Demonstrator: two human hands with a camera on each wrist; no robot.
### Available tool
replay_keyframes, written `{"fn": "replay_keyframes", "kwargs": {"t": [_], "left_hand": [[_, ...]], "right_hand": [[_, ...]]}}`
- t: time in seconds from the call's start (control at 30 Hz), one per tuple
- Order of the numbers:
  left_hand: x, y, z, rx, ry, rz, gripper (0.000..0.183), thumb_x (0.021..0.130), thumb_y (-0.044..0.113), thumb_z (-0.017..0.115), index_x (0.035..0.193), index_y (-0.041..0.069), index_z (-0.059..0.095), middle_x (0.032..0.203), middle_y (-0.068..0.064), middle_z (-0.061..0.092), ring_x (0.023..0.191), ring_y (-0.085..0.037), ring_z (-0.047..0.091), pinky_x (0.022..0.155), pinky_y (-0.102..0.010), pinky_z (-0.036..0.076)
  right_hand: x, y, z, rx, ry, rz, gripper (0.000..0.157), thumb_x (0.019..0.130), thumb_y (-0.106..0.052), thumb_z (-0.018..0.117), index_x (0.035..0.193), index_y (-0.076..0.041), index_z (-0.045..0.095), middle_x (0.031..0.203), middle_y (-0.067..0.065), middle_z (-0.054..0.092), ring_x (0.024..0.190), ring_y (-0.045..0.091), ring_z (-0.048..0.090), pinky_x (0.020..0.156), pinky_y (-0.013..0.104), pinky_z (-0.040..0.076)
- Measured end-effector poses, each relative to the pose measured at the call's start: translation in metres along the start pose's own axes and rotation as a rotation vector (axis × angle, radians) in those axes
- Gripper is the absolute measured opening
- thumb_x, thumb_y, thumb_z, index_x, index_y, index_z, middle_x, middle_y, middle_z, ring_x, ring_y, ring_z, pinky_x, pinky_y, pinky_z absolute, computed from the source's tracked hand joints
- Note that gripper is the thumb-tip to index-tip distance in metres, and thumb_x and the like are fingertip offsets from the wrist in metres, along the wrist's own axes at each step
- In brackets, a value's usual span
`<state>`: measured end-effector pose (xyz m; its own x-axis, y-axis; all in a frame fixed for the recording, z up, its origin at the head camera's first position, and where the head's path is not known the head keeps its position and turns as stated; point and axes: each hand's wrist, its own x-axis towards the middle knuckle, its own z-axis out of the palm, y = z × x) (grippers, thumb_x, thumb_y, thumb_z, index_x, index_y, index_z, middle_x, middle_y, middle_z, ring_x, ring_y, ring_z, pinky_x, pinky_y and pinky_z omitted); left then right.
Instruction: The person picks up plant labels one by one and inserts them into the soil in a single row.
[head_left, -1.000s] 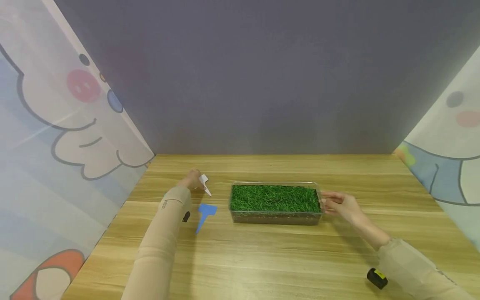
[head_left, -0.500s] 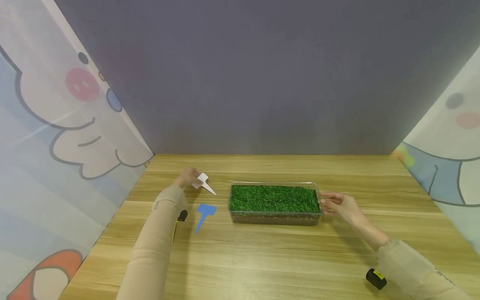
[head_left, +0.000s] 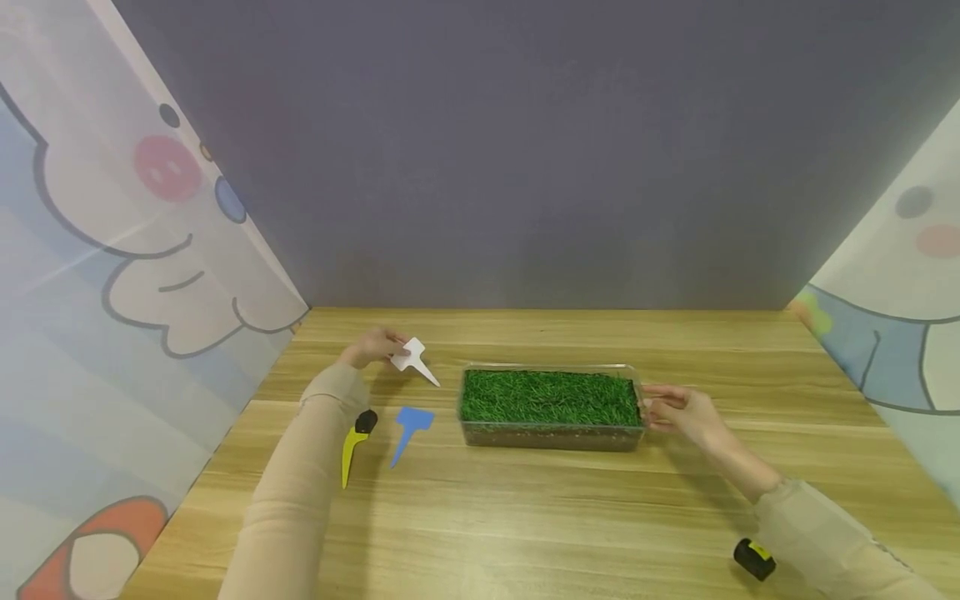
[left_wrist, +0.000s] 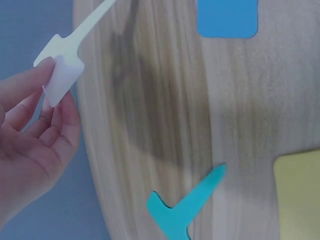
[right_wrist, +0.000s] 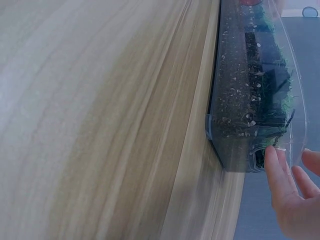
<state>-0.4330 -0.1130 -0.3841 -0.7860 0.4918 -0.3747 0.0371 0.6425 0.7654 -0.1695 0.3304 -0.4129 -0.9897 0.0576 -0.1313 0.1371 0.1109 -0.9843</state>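
Observation:
My left hand pinches the broad head of a white T-shaped plant label between thumb and fingers, above the tabletop. In the left wrist view, the label's pointed stem slants up and to the right. The fingertips of my right hand touch the right end wall of a clear rectangular planter box. Green grass covers the top of the box, and dark soil with pale specks shows through its wall in the right wrist view.
Left of the box lie a blue label and a yellow label on the wooden table. A teal label shows in the left wrist view. A grey wall rises behind the table.
My left hand has lifted the white label off the table, and more of the label now shows. The left forearm has shifted left, uncovering the yellow label. The right hand holds still.

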Motion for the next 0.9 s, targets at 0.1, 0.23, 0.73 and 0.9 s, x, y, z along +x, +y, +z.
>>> {"fn": "replay_keyframes", "kwargs": {"t": [0.1,0.23,0.73,0.9], "left_hand": [[-0.018,0.023,0.002,-0.023,-0.013,0.0,0.035,0.085,0.001,0.053,0.114,-0.018,0.044,0.091,-0.016,0.058,0.073,-0.017,0.057,0.078,-0.042,0.047],[-0.029,0.035,0.001,-0.041,-0.014,0.009,0.032,0.085,0.001,0.053,0.112,-0.016,0.047,0.088,-0.014,0.058,0.072,-0.016,0.058,0.081,-0.045,0.046],[-0.02,0.048,0.002,0.068,0.034,0.062,0.032,0.085,0.007,0.057,0.112,-0.008,0.052,0.099,-0.017,0.058,0.074,-0.015,0.055,0.076,-0.04,0.047],[-0.018,0.06,0.003,0.137,0.056,0.135,0.029,0.082,0.004,0.058,0.108,-0.009,0.055,0.095,-0.017,0.06,0.067,-0.013,0.055,0.061,-0.029,0.048]], "right_hand": [[-0.003,-0.009,0.003,-0.033,0.014,0.016,0.048,0.084,-0.011,0.058,0.122,0.013,0.041,0.098,0.014,0.064,0.078,0.013,0.064,0.072,0.03,0.051],[-0.006,-0.017,0.008,-0.082,0.03,0.045,0.044,0.087,-0.003,0.051,0.124,0.016,0.035,0.107,0.027,0.057,0.08,0.014,0.063,0.074,0.031,0.051],[-0.01,-0.024,0.012,-0.094,0.031,0.072,0.044,0.088,-0.001,0.047,0.126,0.016,0.031,0.113,0.032,0.05,0.083,0.015,0.063,0.077,0.032,0.05],[-0.011,-0.026,0.013,-0.085,0.03,0.076,0.045,0.088,-0.001,0.048,0.126,0.016,0.031,0.112,0.031,0.051,0.082,0.014,0.063,0.077,0.031,0.05]]}}
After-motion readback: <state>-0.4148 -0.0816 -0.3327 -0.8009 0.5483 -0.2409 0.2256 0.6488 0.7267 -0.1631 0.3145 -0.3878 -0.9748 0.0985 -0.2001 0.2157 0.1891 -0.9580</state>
